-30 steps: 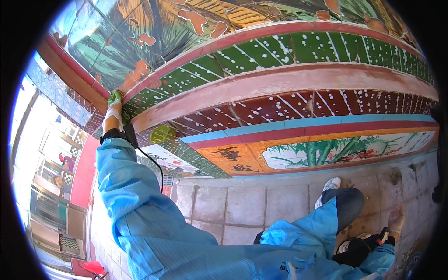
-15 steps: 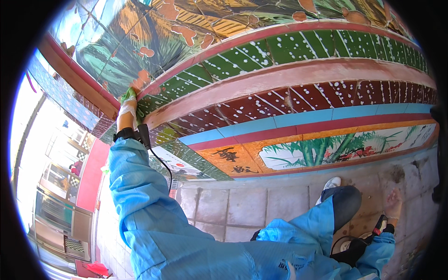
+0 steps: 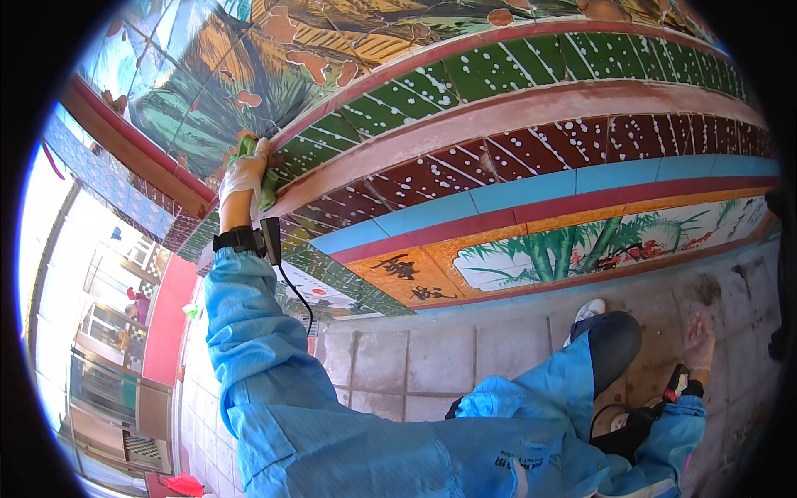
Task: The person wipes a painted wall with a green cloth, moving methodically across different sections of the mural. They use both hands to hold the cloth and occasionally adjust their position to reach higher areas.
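Observation:
My left hand [image 3: 241, 180], in what looks like a thin clear glove, is closed on a green cloth [image 3: 267, 189]. It presses the cloth to the tiled wall at the left end of the green tile ledge [image 3: 357, 116], below the painted landscape mural [image 3: 224, 75]. Cloth shows above and to the right of the fingers. Low on the right, my right hand [image 3: 700, 342] hangs over the paved floor, touching nothing, its fingers loosely apart. A black strap with a small device [image 3: 249, 241] circles my left wrist, and a cable runs from it.
Below the ledge run a pink rounded moulding [image 3: 498, 108], dark red tiles [image 3: 440, 178] and a bamboo picture panel [image 3: 573, 249]. A raised brown border [image 3: 137, 149] edges the mural on the left. Grey paving [image 3: 440, 361] lies beneath; a red object [image 3: 184, 484] is at lower left.
My left hand and the cloth have shifted slightly right along the ledge, with the fingers now more in sight. The view has tilted a little. My right hand stays low at the right.

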Tool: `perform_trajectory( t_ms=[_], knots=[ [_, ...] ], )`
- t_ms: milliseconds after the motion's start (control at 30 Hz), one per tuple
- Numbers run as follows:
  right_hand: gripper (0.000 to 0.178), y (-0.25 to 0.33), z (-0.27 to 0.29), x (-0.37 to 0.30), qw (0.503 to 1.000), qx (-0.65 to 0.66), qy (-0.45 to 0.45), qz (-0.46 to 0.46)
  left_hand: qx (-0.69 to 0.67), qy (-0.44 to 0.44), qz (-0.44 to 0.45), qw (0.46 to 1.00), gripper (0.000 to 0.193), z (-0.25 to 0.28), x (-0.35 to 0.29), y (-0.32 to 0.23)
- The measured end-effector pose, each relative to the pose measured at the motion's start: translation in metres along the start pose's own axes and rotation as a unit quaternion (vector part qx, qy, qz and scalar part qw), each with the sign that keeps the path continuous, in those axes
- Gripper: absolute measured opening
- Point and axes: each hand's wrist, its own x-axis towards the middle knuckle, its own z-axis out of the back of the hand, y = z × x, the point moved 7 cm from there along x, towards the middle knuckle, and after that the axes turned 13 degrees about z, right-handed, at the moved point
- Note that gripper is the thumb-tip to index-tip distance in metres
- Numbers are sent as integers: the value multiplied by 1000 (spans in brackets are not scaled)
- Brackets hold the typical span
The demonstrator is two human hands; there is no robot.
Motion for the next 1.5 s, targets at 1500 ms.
perform_trajectory(
  t_ms=[1500],
  knots=[
    [43, -19, 22, 2, 997, -65, -6, 32, -119, -144, -325, 927, 58, 36, -128, -125]
  ],
)
